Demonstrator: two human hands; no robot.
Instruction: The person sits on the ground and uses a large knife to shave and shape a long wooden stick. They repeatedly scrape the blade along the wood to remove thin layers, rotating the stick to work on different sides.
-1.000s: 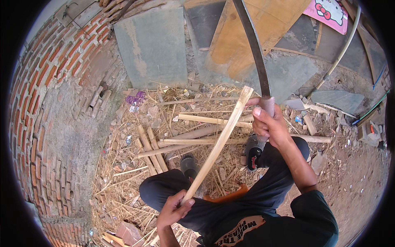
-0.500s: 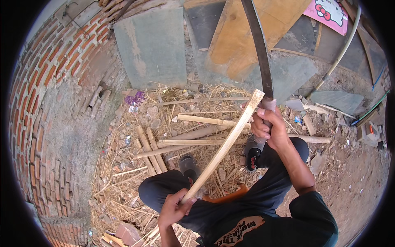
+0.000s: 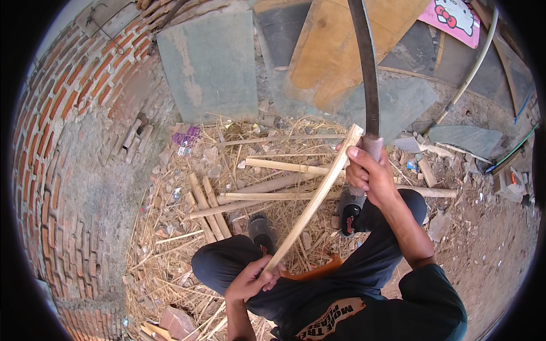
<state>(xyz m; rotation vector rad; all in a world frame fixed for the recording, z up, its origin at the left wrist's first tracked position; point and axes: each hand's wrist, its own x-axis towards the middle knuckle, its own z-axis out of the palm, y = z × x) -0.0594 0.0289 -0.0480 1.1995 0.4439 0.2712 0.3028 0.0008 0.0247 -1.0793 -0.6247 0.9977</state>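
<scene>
A long pale bamboo strip [image 3: 310, 210] slants from lower left to upper right across my lap. My left hand [image 3: 254, 278] is closed round its lower end above my left thigh. In my right hand [image 3: 371, 173] is the wrapped grey handle of a machete [image 3: 369, 74], whose long, slightly curved dark blade points away from me. The strip's upper end lies just left of that handle, close against the right hand's fingers. Whether those fingers also grip the strip I cannot tell.
Several bamboo strips [image 3: 267, 196] lie over straw and rubble between and beyond my feet. A brick wall [image 3: 62, 187] rises at left. Grey-green boards [image 3: 210, 68] and a brown board [image 3: 335, 57] lean at the back. Under me shows an orange seat edge [image 3: 315, 268].
My left hand has shifted a little to the right with the strip's lower end. The machete's blade has swung slightly right, and the right thumb sits nearer the strip.
</scene>
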